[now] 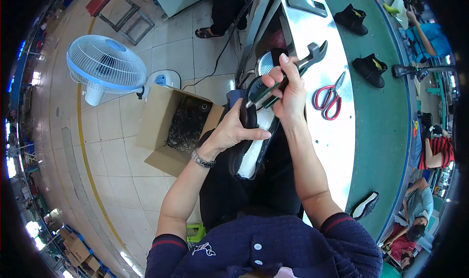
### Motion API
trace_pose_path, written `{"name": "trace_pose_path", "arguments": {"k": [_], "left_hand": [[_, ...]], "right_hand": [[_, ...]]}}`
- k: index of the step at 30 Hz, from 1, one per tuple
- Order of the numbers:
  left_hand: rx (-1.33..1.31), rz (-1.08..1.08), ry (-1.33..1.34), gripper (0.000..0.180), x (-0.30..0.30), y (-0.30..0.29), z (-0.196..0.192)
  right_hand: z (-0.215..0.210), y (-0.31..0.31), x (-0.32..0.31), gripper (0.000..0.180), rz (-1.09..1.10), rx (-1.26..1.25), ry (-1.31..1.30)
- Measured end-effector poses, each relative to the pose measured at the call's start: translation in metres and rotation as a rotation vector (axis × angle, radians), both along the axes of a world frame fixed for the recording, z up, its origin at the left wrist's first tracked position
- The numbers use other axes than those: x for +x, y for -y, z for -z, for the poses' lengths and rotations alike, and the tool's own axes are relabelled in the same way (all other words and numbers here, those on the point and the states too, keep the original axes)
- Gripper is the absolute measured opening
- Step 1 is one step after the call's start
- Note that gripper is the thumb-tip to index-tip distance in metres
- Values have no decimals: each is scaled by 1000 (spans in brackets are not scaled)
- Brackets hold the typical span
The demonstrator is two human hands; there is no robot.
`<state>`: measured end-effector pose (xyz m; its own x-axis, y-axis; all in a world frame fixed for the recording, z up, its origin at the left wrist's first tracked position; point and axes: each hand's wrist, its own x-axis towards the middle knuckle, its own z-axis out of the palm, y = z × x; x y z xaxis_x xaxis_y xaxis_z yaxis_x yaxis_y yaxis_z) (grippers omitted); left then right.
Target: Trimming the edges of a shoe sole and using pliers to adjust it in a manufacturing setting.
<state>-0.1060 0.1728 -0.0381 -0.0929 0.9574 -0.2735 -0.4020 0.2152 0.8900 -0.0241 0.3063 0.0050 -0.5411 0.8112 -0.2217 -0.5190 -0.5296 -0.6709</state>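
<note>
A black shoe upper with a white underside (250,157) is tilted over my lap. My left hand (228,131) grips its side, the thumb lying across the white underside. My right hand (289,92) is wrapped around a pair of metal pincers (314,54) with dark green handles. The pincers' jaws point up and away to the right, above the metal bench. Their handle ends reach down to the shoe's far end; my fingers partly hide whether they touch it.
Red-handled scissors (328,102) and a phone (306,4) lie on the metal bench (337,146). Beyond it, a green conveyor belt (378,141) carries several black shoes. At my left stand an open cardboard box (154,117) with black scraps and a fan (106,63). Other people work across the belt.
</note>
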Motion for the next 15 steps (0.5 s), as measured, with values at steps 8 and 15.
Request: {"name": "trace_pose_path", "arguments": {"k": [8,15], "left_hand": [[-2,-28,5,91,1,3,5],[-143,43,-61,72,-2,6,-1]], "right_hand": [[-3,7,2,24,-9,-81,-109],[-35,20,-25,21,-478,716,298]]}}
